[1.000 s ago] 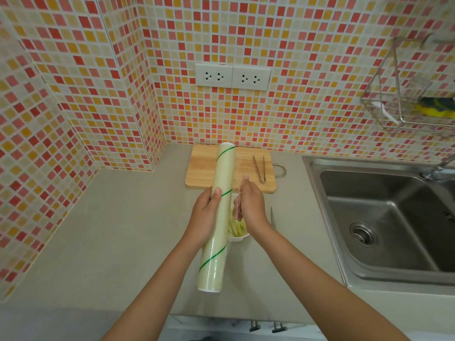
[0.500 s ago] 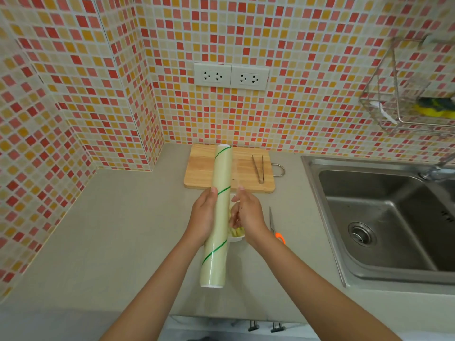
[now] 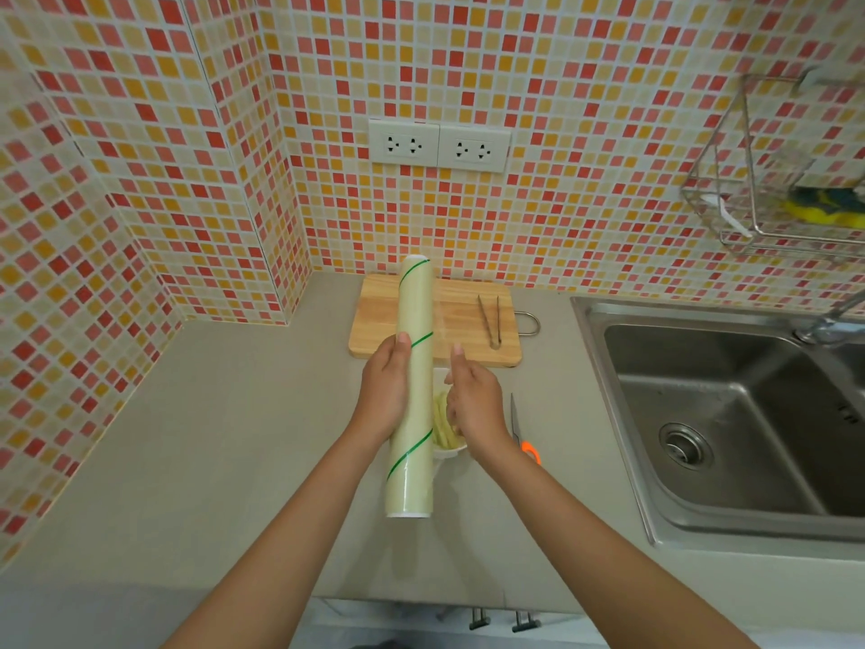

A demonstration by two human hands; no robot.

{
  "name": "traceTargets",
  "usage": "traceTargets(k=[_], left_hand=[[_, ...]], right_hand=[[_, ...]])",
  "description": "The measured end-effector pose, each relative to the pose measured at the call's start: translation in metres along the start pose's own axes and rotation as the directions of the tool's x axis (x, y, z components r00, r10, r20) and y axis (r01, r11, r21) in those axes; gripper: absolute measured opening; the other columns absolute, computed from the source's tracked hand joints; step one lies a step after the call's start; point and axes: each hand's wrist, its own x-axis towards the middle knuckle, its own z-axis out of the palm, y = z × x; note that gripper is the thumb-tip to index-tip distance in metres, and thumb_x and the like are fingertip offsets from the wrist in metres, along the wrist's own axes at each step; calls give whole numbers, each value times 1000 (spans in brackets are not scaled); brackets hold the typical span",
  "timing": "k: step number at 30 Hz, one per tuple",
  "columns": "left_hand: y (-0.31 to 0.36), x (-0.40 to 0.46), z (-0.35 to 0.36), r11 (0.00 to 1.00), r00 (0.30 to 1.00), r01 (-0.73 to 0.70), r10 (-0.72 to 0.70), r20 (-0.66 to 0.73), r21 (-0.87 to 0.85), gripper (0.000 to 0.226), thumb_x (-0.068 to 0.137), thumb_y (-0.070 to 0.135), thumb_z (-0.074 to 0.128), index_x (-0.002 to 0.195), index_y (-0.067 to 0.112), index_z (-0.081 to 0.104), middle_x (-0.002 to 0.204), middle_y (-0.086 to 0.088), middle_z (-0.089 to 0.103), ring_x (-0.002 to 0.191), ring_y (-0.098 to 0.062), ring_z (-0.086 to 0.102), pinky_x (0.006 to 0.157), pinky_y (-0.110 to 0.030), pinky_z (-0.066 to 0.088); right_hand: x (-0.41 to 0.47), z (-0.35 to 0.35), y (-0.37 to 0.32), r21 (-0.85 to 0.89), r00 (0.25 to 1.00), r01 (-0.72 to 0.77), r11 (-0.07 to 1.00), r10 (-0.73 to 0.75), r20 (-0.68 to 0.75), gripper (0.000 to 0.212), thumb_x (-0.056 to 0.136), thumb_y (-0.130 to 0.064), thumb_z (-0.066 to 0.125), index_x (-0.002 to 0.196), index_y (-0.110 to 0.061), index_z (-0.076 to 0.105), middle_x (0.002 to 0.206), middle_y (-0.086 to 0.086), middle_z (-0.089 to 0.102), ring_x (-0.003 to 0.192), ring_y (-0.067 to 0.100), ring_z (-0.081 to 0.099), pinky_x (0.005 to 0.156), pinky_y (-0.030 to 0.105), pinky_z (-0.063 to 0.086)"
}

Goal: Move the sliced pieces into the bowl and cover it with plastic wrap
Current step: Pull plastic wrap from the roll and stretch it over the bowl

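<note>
Grey counter (image 3: 196, 437) carries one cutting board (image 3: 379, 320) at its back edge, with one pair of tongs (image 3: 490, 320). Left hand (image 3: 386, 391) grasps one plastic wrap roll (image 3: 414, 367). Right hand (image 3: 472, 405) perhaps pinches film, over one bowl (image 3: 447, 454) of slices (image 3: 441, 426), beside one pair of scissors (image 3: 524, 437).

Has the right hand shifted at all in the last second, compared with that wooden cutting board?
Yes. The right hand has drifted slightly right, away from the plastic wrap roll, staying just below the cutting board.

Bright even light, soft shadows, small shine in the sink (image 3: 730, 414), wall lines bend at the edges, mostly sharp
</note>
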Motion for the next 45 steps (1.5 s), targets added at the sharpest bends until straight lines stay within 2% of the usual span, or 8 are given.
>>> traceTargets(k=[4,10,14,17,25,33,40,45], left_hand=[[2,4,0,1000,999,-25,25,-27,-6,35,103,38,33,91,19,60,76,3,58,67,-10,54,62,-25,42],[5,14,-6,998,996,-41,44,-77,43,40,103,38,31,104,11,61,84,2,59,74,-10,54,67,-26,42],[8,18,-8,999,996,-31,32,-80,18,41,103,39,31,105,11,61,85,2,59,75,-11,55,67,-28,42],[9,17,-3,999,998,-39,40,-55,21,41,102,39,31,99,11,61,80,1,57,70,-12,53,64,-28,41],[2,18,-3,995,997,76,-77,-22,-61,41,101,41,34,70,20,49,67,1,49,63,-16,47,60,-31,38],[-5,5,10,991,985,123,-115,132,-52,50,86,66,50,90,19,64,70,3,67,59,-11,65,55,-28,51],[-16,4,8,975,985,155,-140,104,-158,30,87,40,64,101,13,64,83,-5,65,67,-16,61,62,-33,51],[-19,4,5,939,961,254,-217,172,-233,23,92,36,56,101,17,63,90,-9,69,68,-22,62,70,-41,53]], right_hand=[[-18,6,8,-42,988,-105,994,109,108,54,90,-60,45,61,-14,46,41,-2,45,29,11,45,32,13,31],[-18,6,12,-53,998,61,997,-61,12,50,99,-25,47,52,-18,32,37,-11,34,34,8,33,44,25,27],[-15,-1,10,28,1000,23,999,-23,10,49,97,-38,48,55,-15,39,37,-7,32,32,10,31,40,21,26],[-22,2,14,-43,999,0,999,1,38,52,93,-54,46,59,-14,45,41,-3,38,36,11,37,40,19,32],[-26,-12,34,-123,974,224,967,-226,-1,46,99,-28,48,58,-20,28,53,-3,28,52,11,27,49,26,26],[2,-20,2,115,990,-70,991,55,127,53,96,-52,41,68,-10,58,41,2,53,31,17,49,38,21,36],[23,-16,3,-190,977,156,969,-179,-112,41,102,-28,36,64,-14,36,51,5,43,38,14,44,38,22,37],[27,-18,14,-213,985,144,966,-162,-67,42,102,-29,36,62,-17,38,56,2,41,56,21,42,53,33,37]])
